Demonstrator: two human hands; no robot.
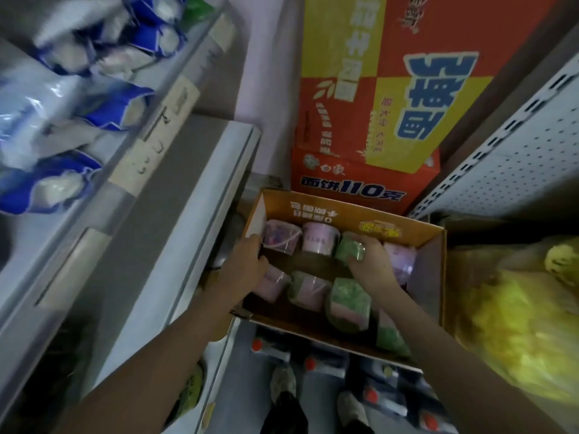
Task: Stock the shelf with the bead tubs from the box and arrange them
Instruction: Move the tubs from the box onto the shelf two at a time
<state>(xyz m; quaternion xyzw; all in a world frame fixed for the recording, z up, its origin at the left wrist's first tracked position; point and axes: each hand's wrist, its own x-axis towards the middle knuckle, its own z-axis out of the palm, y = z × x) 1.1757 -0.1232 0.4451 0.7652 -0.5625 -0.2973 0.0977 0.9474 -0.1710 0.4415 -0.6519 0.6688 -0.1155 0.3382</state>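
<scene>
So this is the picking-up step. The right hand (371, 266) has its fingers curled round a green tub (349, 250) in the back row of the box (329, 214), which sits low down between the shelf (232, 170) on the left and a stack of orange cartons (376, 120). The left hand (246, 263) is at the box's left wall, right beside a clear pink tub (279, 242), but I honestly can't tell if it's gripping the wall, the tub or nothing (too blurry there). The other bead tubs (308, 289) sit in two rows in the box, so I'd say stocking is far from done. The green tub looks upright to me, lid up, long axis vertical. Next move, I reckon, is to lift it straight up clear of its neighbours, then carry it left to the shelf and set it down lid-up.
</scene>
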